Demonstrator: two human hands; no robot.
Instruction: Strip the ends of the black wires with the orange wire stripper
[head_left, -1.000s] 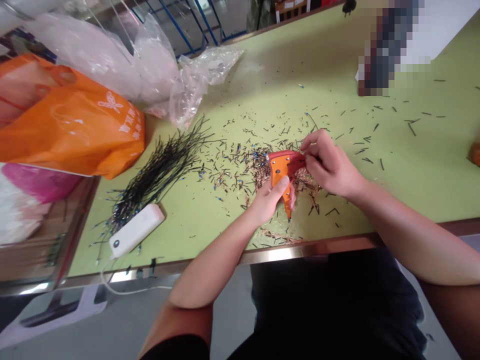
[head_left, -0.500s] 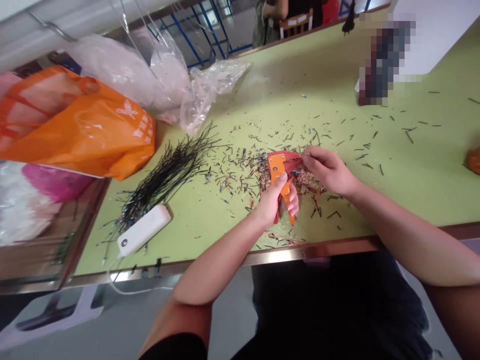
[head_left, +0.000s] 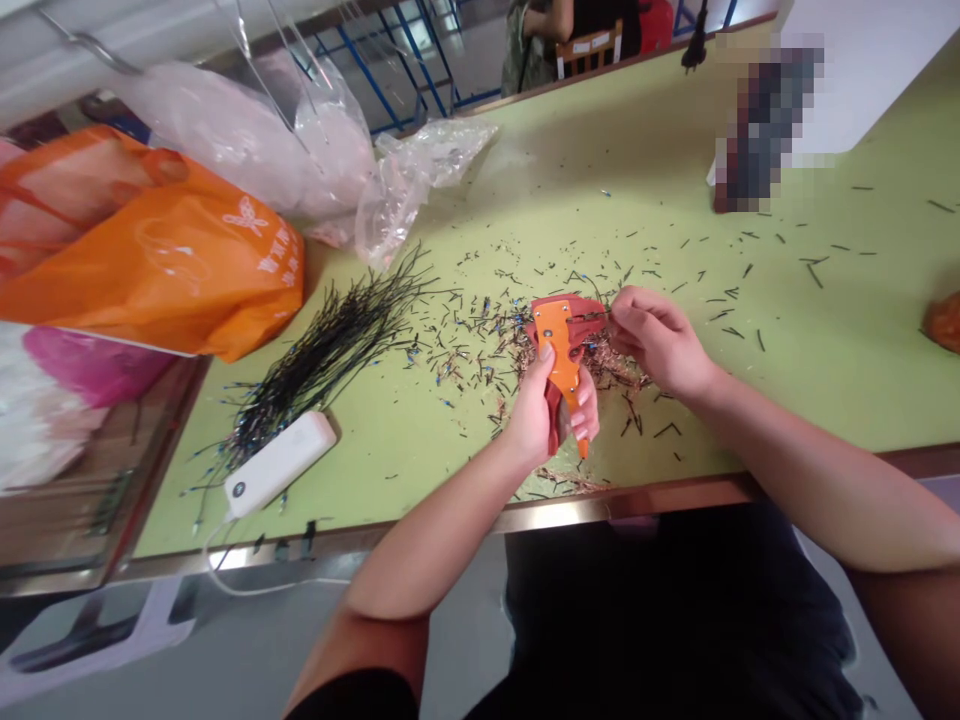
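The left hand [head_left: 551,405] is wrapped tight around the grips of an orange stripping tool [head_left: 561,345], thumb laid up the flat orange face and fingers curled round the red handle behind. The tool's long axis runs from about 6 o'clock at the grips to 12 o'clock at the head, tipped slightly left. From that head, the right hand [head_left: 660,340] sits at 3 o'clock, just beside it, with thumb and forefinger pressed together on a short dark wire [head_left: 598,316] that lies crosswise, 3 to 9 o'clock, its far end at the tool's mouth; it is too thin to tell how deep it sits. Both hands hover over the near edge of the green desk [head_left: 675,150], above a litter of cut scraps [head_left: 480,360]. A bundle of black wires [head_left: 322,350] lies at 9 o'clock from the tool, nearer the left arm, with a white block [head_left: 279,463] at its near end and an orange bag [head_left: 165,260] beyond
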